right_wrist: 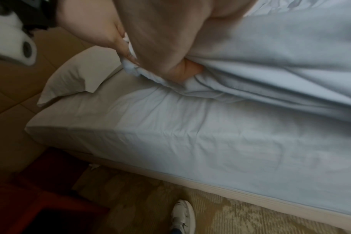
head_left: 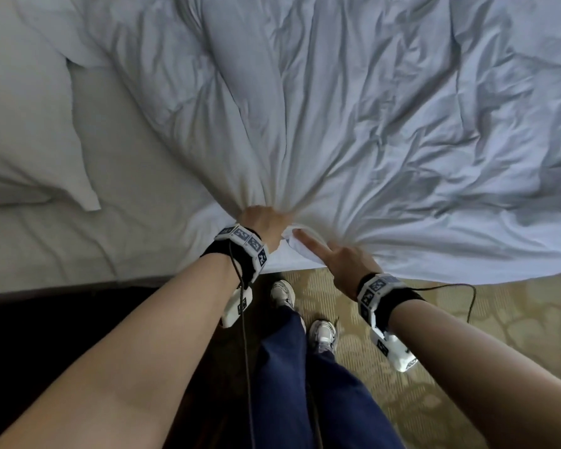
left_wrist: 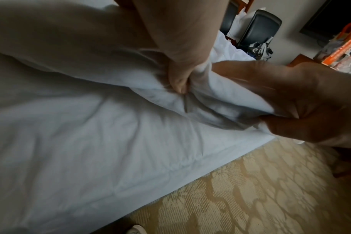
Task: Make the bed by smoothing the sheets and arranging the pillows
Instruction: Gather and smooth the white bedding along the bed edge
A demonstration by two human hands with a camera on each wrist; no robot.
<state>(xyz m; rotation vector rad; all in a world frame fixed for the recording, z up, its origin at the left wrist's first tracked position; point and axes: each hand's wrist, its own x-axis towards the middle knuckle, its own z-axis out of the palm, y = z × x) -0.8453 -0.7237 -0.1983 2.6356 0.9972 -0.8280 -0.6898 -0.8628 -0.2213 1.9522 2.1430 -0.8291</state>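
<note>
My left hand (head_left: 263, 222) and right hand (head_left: 344, 259) meet at the near edge of the bed (head_left: 78, 247), their fingers (head_left: 305, 238) on the duvet (head_left: 370, 124), which spreads beyond and right of them. The pillow (head_left: 26, 140) lies well left of the fingers, on the fitted sheet (head_left: 136, 189). My shoes (head_left: 323, 335) stand on the carpet (head_left: 499, 319) below the fingers.

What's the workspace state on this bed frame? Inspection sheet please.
Surface: fitted sheet on mattress, lightly creased.
Job's things: white duvet, heavily wrinkled, edge bunched at near side; pillow lying at left.
Clutter: orange bag on far desk.
Grip: left hand grips bunched duvet edge; right hand pinches it alongside, index finger extended.
Cables: black leads from both wrist units, hanging free.
Surroundings: patterned carpet, black chair, white sneakers.
</note>
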